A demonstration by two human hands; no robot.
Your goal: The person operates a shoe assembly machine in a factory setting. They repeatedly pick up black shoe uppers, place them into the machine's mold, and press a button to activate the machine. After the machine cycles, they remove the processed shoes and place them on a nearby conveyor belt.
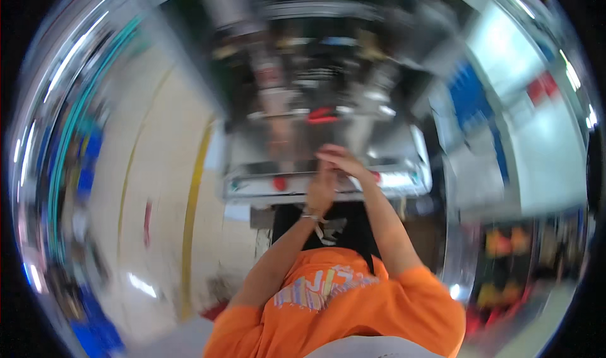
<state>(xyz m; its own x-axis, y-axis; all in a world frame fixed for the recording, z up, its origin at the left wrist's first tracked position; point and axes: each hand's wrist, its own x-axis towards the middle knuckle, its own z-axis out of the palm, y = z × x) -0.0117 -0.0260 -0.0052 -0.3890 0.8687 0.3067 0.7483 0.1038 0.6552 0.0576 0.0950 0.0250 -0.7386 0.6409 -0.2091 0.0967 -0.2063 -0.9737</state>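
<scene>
My left hand (322, 186) and my right hand (343, 160) meet in front of my body, over the near edge of a metal machine bed (237, 162). The right fingers lie across the left fingertips. Motion smears the fingers, and the left ones are partly covered, so I cannot tell whether anything is between them. A pale band circles my left wrist. Just beyond the hands, a red part (322, 115) sits in the middle of the machine.
A red button (279, 183) and a green button (235, 185) are on the machine's front rail. Blurred metal columns rise behind. Yellow lines (193, 213) mark the floor at left. White panels (543, 150) and a blue sheet (468, 93) stand at right.
</scene>
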